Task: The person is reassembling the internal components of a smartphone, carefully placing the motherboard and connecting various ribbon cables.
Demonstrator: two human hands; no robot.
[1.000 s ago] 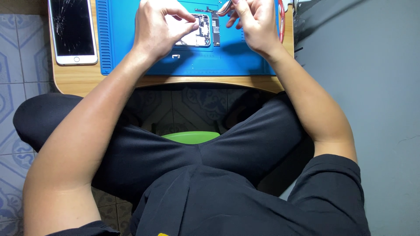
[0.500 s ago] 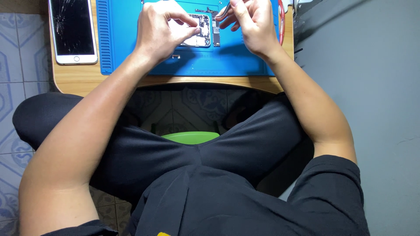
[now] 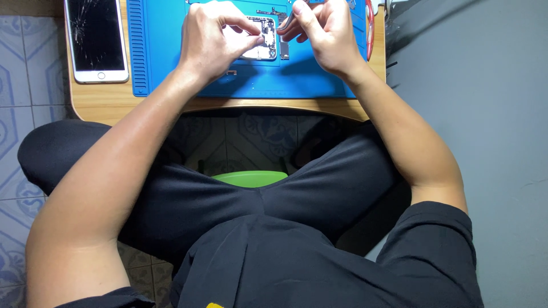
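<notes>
An opened phone body (image 3: 261, 41) with its internals showing lies on a blue work mat (image 3: 171, 63) at the top of the head view. My left hand (image 3: 214, 40) pinches the phone's edge with thumb and forefinger. My right hand (image 3: 322, 34) grips a thin metal tool, tweezers (image 3: 287, 20) by their look, with the tip at the phone's upper right. The top of the phone is cut off by the frame edge.
A white phone with a cracked dark screen (image 3: 96, 40) lies left of the mat on the wooden table (image 3: 108, 105). A red-handled tool (image 3: 370, 34) sits at the mat's right edge. A grey wall (image 3: 479, 114) is at right, a green stool (image 3: 251, 178) under my legs, tiled floor at left.
Both hands have shifted slightly toward the phone's middle; the left thumb and forefinger now pinch its edge, and the tool tip stays at its upper right.
</notes>
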